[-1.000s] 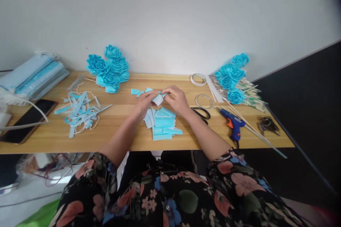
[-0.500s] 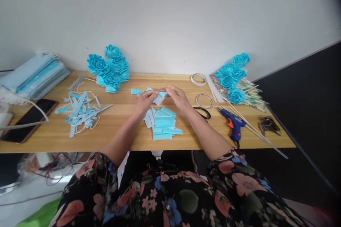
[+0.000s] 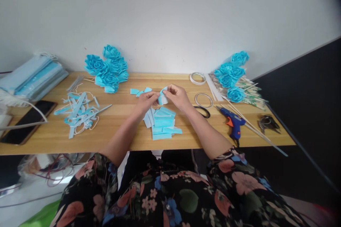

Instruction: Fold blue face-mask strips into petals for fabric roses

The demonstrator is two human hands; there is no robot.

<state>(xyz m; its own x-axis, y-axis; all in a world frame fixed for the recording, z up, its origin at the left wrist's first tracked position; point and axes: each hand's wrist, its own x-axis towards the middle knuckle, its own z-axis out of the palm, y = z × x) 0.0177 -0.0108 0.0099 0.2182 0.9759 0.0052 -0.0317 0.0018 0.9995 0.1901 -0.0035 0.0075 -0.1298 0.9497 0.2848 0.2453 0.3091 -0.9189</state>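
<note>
Between my two hands is a small blue-and-white piece of face-mask fabric (image 3: 162, 98). My left hand (image 3: 147, 100) pinches its left side, with thumb and fingers closed. On the other side my right hand (image 3: 177, 95) grips the upper right edge between thumb and fingers. Just below lies a loose pile of cut blue fabric pieces (image 3: 163, 124), some showing white backs. A few smaller blue pieces (image 3: 135, 91) lie behind my left hand.
At left are blue fabric roses (image 3: 109, 67), strips with ear loops (image 3: 81, 111), a phone (image 3: 29, 122) and stacked face masks (image 3: 34, 74). At right are tape rolls (image 3: 198, 78), a blue glue gun (image 3: 233, 122), more roses (image 3: 229, 74), thin sticks (image 3: 255, 129) and dark scissors (image 3: 268, 124).
The piece between my hands has turned from lying nearly flat to more upright, its blue-and-white face showing. My right hand's fingers have curled in closer around its edge.
</note>
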